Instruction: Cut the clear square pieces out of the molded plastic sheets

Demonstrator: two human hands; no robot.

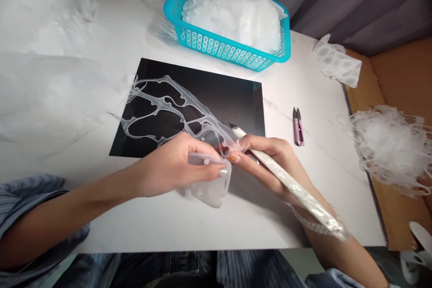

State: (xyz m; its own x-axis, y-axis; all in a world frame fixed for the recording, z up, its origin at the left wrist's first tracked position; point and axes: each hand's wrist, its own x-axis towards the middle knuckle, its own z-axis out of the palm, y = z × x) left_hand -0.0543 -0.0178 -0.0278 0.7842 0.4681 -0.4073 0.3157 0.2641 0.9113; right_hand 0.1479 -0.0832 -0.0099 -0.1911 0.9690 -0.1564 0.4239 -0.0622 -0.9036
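The left hand (172, 166) reaches in from the left edge, its fingers (205, 160) curled closed around a translucent molded piece (211, 189) just below the middle of the frame. The piece is held low over the white table (303, 216), and a clear plastic web (162, 110) of thin branching strands runs from it toward the upper left, lying across a black mat (222, 99).

The right hand (270, 162) comes in from the lower right and grips a white craft knife (290, 182) between thumb and fingers, firmly closed on the handle. The knife's tip points up and left, right by the spot where the web meets the molded piece, and one orange-nailed fingertip (234, 158) sits against the plastic there.

Above the mat at top center, a blue basket (229, 51) holds a heap of clear pieces (236, 20). Pink snips (298, 128) lie on the table right of the mat. A clear strip (337, 60) sits at the upper right of the table, and a tangle of clear webs (388, 148) rests on cardboard (394, 67) at the right edge.
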